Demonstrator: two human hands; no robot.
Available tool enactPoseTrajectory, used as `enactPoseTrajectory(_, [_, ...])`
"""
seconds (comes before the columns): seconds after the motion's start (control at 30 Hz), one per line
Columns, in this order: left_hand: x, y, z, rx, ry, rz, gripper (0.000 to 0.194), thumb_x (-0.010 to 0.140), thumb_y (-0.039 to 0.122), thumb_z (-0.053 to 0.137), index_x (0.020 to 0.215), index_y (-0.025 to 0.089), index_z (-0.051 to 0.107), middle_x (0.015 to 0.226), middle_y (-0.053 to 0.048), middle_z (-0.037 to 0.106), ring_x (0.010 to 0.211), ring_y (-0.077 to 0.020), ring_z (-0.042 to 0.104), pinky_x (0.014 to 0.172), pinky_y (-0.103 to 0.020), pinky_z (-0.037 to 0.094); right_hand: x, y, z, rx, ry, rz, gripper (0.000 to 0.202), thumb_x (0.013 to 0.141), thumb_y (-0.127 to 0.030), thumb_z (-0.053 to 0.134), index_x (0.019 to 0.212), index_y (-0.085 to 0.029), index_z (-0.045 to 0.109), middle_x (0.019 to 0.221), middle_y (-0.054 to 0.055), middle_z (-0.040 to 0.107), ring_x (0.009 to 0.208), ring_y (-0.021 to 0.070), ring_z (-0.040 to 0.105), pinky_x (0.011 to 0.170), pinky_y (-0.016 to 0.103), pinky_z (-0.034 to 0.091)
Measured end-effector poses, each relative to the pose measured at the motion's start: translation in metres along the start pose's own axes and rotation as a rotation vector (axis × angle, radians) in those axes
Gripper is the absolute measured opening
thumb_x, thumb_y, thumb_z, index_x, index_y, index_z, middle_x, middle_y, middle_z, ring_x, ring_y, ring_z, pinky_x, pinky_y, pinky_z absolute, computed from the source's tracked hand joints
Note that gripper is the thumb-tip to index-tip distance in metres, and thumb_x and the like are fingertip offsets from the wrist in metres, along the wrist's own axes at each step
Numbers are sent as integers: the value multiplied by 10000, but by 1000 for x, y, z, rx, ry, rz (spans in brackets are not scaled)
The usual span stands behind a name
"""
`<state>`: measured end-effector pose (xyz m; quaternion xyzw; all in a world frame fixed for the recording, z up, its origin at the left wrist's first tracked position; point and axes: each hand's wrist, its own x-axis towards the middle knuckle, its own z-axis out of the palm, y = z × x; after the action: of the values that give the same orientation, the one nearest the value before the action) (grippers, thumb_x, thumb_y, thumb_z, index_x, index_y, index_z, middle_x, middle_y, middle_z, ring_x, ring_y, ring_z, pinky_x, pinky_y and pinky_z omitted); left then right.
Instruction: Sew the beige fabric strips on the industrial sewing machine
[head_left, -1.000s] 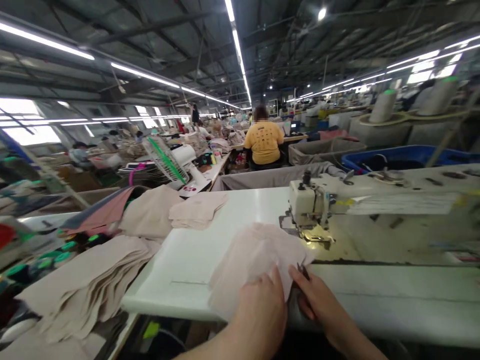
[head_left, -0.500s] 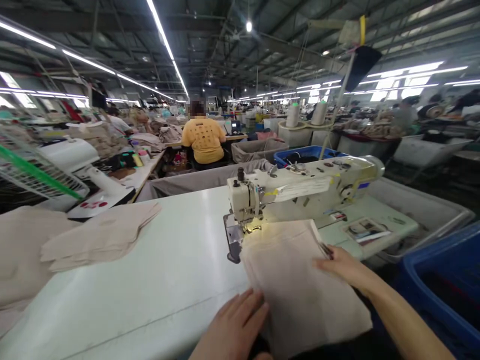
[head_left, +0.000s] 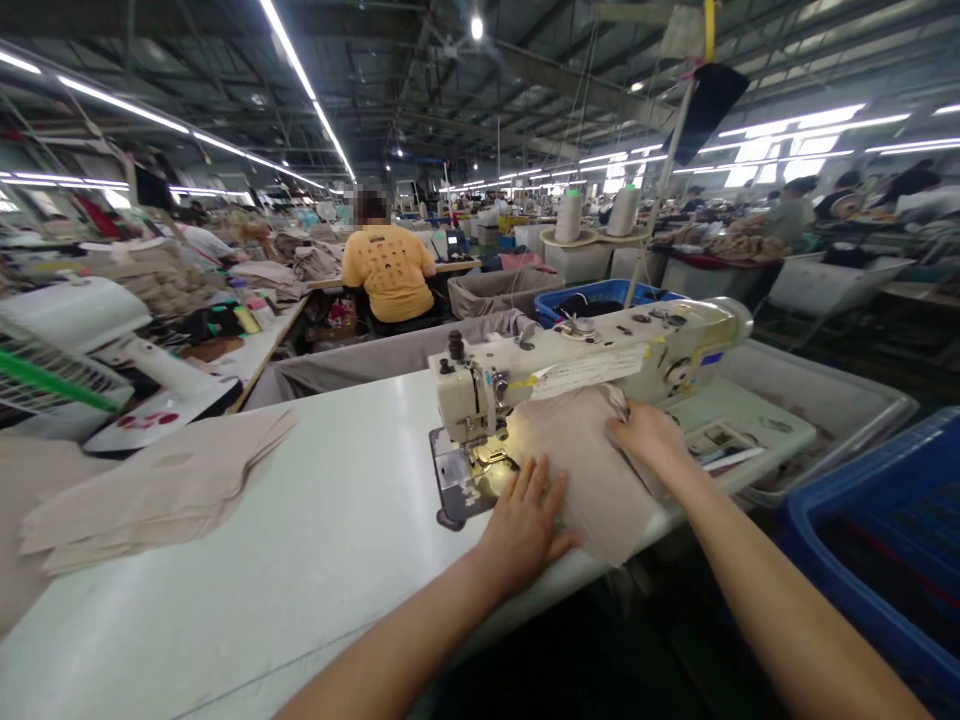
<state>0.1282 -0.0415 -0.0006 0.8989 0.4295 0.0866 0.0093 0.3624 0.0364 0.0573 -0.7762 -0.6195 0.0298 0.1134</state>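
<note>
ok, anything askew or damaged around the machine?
Nothing looks spilled or damaged. Only mildly untidy: the cloth stack on the left of the table has uneven, fanned edges. The cloth at the sewing machine shows no visible tear.

Both hands (head_left: 523, 525) (head_left: 649, 437) on beige fabric (head_left: 592, 470) beside the sewing machine (head_left: 559, 350)

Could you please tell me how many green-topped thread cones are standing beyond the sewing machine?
2: the left cone and, just apart from it, the right cone, nearer the slanted pole. Others may be hidden in the cluttered background.
</note>
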Motion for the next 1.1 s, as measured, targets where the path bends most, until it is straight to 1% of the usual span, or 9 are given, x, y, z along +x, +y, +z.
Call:
enactPoseTrajectory(0.1, [15,-12,2,29,12,-4,769,919,593,582,1505,128,403,1583,-249,321,1481,-370,298,1159,-539,351,-9,11,-1,-9,27,-21,461,931,-452,520,1231,-130,657,1078,200,739,1006,348,695,784,393,502])
enactPoseTrajectory(0.2, [25,-21,0,20,-18,9,754,939,546,580,1515,105,378,1583,-253,320,1485,-361,293,1162,-513,357,-32,24,-3,6,256,-76,391,932,-426,546,1172,-147,676,1137,174,717,1006,324,682,794,380,503])
enactPoseTrajectory(0.27, [31,-26,-3,12,-43,10,739,946,499,590,1517,86,367,1584,-258,315,1486,-359,289,1157,-486,373,-53,27,-2,116,323,-239,264,938,-373,553,1015,-180,716,1043,118,736,913,261,690,776,336,508])
enactPoseTrajectory(0.37, [37,-32,-8,-2,-77,10,729,934,458,627,1508,86,375,1578,-261,327,1486,-355,292,1149,-472,387,-83,22,7,324,51,-616,130,920,-307,612,926,-222,710,963,39,738,805,181,684,733,275,526])
enactPoseTrajectory(0.5, [37,-40,-8,-92,-103,47,896,827,553,730,1512,110,356,1589,-270,296,1497,-367,257,1164,-489,360,-106,16,24,290,39,-822,123,888,-245,687,1007,-214,695,1080,65,731,973,220,680,847,332,543])
enactPoseTrajectory(0.6, [26,-42,-6,-152,-71,54,967,772,596,763,1512,132,349,1606,-270,249,1510,-373,205,1191,-514,310,-108,19,33,214,77,-877,110,915,-233,654,1014,-212,697,1066,79,739,955,232,684,821,350,557])
enactPoseTrajectory(0.7, [10,-38,-8,-180,-48,49,889,798,551,760,1489,137,384,1609,-255,257,1514,-359,209,1199,-516,307,-108,23,37,154,88,-916,123,955,-234,590,1012,-207,696,1016,85,747,921,229,684,784,341,557])
enactPoseTrajectory(0.9, [-17,-30,-17,-237,-15,72,620,899,384,695,1419,121,482,1535,-212,423,1453,-314,381,1174,-446,388,-110,26,40,42,85,-968,210,886,-135,628,1083,-189,679,1066,98,748,912,243,688,754,340,550])
enactPoseTrajectory(1.1, [-16,-21,-21,-274,37,121,323,968,274,581,1258,140,631,1393,-156,586,1304,-269,551,1108,-424,473,-105,28,41,140,84,-917,334,821,-38,576,1088,-209,677,1049,66,760,943,228,698,804,330,550])
